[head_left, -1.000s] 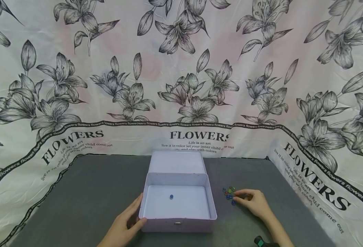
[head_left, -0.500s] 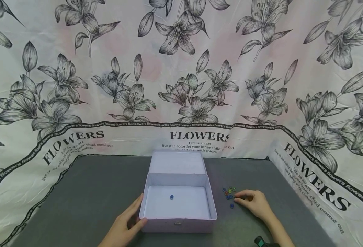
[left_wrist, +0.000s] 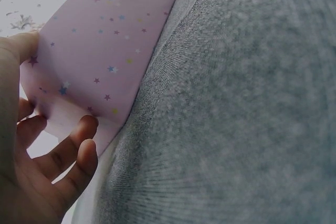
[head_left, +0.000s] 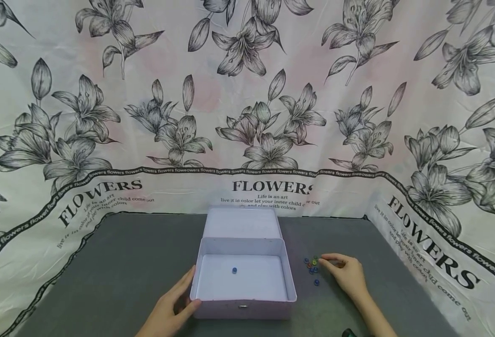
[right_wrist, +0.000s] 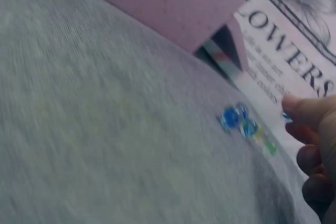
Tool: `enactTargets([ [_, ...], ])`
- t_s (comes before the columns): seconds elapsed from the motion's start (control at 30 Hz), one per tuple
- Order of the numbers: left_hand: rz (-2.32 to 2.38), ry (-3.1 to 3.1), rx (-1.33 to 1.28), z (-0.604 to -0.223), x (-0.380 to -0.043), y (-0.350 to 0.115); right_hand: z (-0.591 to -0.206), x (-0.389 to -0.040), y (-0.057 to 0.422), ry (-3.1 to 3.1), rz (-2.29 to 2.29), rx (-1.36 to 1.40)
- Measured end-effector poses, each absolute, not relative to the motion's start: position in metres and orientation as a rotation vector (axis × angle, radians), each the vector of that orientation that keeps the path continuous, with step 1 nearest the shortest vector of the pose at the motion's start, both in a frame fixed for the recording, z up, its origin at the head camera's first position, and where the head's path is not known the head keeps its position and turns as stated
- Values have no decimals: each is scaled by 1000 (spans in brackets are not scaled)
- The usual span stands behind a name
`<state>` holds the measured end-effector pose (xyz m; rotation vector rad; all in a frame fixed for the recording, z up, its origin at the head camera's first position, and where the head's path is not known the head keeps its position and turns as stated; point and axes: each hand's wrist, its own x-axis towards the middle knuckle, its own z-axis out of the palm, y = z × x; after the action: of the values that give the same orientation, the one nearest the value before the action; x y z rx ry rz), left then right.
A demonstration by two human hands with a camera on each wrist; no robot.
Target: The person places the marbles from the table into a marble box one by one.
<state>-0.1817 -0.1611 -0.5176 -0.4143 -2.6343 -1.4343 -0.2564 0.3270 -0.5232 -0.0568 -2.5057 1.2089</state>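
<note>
The right fingers (right_wrist: 307, 111) have shifted forward, nearly closed, pinching a marble (right_wrist: 285, 116).

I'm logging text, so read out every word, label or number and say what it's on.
"FLOWERS": backdrop, three times, middle S partly cut off.
"flowers": repeated along its black band.
"Life is an art": backdrop, under the middle heading.
"live it in color let your inner child": below.
"and play with colors": below that, faint.
Side verses: partly too blurred.
Box: no readable text.

Box (head_left: 243, 309), marbles (head_left: 312, 270) on grey cloth (head_left: 146, 257)
</note>
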Motion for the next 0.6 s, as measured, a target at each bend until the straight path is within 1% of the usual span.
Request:
enactTargets([
  [0.3,-1383,-2645,-411,-517,-180,-159,-504,-256,306,-2422,1187,-81],
  [0.6,-1431,-2588,-438,-520,-183,-161,-483,-265,279,-2325,1250,41],
])
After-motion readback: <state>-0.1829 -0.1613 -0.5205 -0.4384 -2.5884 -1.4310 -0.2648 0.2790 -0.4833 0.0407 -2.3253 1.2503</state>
